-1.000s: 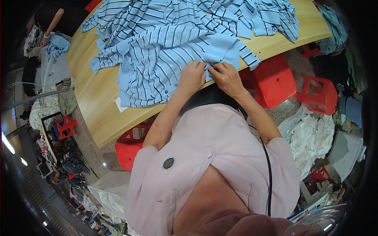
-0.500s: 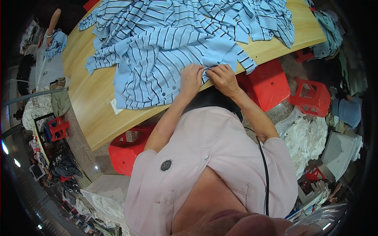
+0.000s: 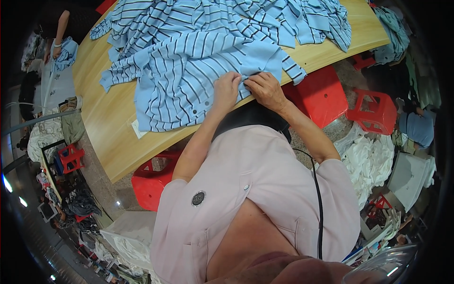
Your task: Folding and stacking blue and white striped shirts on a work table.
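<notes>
A light-blue knit garment with dark and white stripes lies spread at the near edge of the wooden table. Dark round buttons show along its near edge. My left hand pinches that edge, fingertips pressed together on the cloth. Close beside it, my right hand is closed on the same edge with bent fingers. The bit of cloth between the fingertips is mostly hidden; whether a button is there I cannot tell.
More striped blue garments are heaped across the far side of the table. Red stools stand under and beside it. White cloth is piled at the right. At the far left another person's arm reaches over blue cloth.
Both hands have shifted slightly up and to the left along the garment's edge, still pinching it. The view has moved a little; the garment lies much as before.
</notes>
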Demonstrator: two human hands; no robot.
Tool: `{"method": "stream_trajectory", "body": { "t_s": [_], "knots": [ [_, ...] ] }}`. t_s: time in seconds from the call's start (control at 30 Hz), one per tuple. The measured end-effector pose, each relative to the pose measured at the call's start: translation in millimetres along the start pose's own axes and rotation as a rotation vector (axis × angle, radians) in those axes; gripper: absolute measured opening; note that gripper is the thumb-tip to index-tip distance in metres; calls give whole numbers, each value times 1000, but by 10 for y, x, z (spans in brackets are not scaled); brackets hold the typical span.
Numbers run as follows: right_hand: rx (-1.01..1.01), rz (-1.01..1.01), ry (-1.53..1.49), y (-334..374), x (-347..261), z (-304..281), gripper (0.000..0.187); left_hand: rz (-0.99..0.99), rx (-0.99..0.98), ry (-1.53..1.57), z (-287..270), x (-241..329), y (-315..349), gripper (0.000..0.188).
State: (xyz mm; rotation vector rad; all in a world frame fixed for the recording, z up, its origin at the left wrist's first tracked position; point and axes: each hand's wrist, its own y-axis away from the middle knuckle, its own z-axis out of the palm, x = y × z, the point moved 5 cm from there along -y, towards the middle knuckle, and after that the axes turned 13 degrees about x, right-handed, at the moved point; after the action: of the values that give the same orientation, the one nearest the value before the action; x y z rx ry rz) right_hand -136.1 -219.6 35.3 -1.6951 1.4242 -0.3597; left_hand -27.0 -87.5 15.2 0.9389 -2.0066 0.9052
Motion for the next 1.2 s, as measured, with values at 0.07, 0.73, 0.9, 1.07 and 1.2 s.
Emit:
{"method": "stream_trajectory", "body": {
  "t_s": [0.07, 0.73, 0.9, 1.07, 1.2],
  "knots": [
    [-69, 39, -5, -26, 19, -6, 21, 36, 32, -12, -19, 8, 1, 15],
    [-5, -29, -51, -35, -21, -100, 14, 169, 42, -140, 67, 29, 160, 12],
    [-53, -164, 18, -25, -42, -69, 14, 211, -5, -133, 73, 23, 151, 11],
    [-107, -250, 53, -33, -23, -69, 19, 221, 12, -134, 51, 102, 121, 10],
    [-147, -232, 44, -58, 27, -64, 21, 246, 29, -167, 47, 117, 112, 8]
  ]
}}
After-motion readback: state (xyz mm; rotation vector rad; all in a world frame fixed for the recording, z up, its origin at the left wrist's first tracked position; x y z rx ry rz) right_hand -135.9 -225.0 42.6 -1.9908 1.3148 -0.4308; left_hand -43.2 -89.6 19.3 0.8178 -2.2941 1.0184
